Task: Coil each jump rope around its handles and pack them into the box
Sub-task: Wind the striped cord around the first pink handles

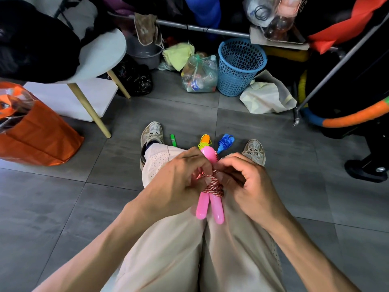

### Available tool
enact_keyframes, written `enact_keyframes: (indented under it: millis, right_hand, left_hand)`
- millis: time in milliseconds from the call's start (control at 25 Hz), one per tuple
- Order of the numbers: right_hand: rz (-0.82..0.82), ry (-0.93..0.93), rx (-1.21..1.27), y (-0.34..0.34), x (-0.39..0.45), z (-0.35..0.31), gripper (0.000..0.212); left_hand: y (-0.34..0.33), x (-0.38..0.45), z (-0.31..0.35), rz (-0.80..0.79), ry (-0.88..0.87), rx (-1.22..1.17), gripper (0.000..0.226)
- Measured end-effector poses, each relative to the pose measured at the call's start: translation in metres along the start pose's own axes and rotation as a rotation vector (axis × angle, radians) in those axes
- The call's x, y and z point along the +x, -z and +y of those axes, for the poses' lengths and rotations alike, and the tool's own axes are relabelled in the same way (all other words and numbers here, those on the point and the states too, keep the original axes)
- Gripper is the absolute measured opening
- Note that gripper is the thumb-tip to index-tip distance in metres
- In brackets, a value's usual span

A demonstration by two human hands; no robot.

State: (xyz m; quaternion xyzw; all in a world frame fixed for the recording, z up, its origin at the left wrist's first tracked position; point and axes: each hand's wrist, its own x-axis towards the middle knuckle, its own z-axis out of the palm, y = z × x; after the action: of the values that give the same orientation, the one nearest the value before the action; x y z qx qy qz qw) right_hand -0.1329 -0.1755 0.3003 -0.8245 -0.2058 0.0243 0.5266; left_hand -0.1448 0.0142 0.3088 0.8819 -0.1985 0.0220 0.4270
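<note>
Two hands (pixel 179 178) (pixel 246 184) gripping two rope-wrapped pink handles (pixel 210 203), three ropes (pixel 225 141) beyond

Glossy pink plastic handles (pixel 210 204), braided rope (pixel 212 184), matt floor tiles (pixel 63 197).

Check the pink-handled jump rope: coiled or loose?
Coiled: red-and-white braided cord wraps both pink plastic handles; left hand and right hand pinch it.

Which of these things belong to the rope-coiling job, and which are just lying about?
Job: pink-handled jump rope in both hands (left, right); blue jump rope; orange-handled jump rope; green handle.
Lying about: blue basket; orange bag; bag of bottles.
</note>
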Motion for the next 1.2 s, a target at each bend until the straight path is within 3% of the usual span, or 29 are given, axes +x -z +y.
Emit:
enact_keyframes:
  millis: [160, 240, 440, 600, 760, 880, 1200]
  right_hand:
    - [0.014, 0.021, -0.019, 0.002, 0.000, 0.002, 0.012]
    - [0.018, 0.020, -0.030, 0.001, -0.001, 0.001, 0.012]
    - [0.175, 0.113, -0.258, -0.008, -0.011, 0.007, 0.013]
    - [0.191, 0.165, -0.350, -0.009, -0.016, 0.006, 0.017]
    - [0.167, 0.184, -0.375, -0.008, -0.024, 0.004, 0.023]
    - [0.171, 0.111, -0.329, -0.007, -0.025, 0.001, 0.015]
    - [0.233, 0.147, -0.375, -0.009, -0.026, 0.003, 0.006]
  left_hand:
    - [-0.007, -0.010, 0.005, 0.205, 0.211, -0.241, 0.012]
    - [-0.007, -0.009, 0.005, 0.229, 0.269, -0.285, 0.017]
    - [-0.002, -0.004, 0.010, 0.150, 0.257, -0.167, 0.020]
    - [0.001, -0.001, 0.009, 0.085, 0.193, -0.066, 0.018]
    - [0.002, -0.001, 0.009, 0.042, 0.207, -0.123, 0.021]
    - [0.003, 0.002, 0.007, 0.013, 0.241, -0.223, 0.025]
    - [-0.004, 0.002, 0.002, -0.012, 0.232, -0.370, 0.017]
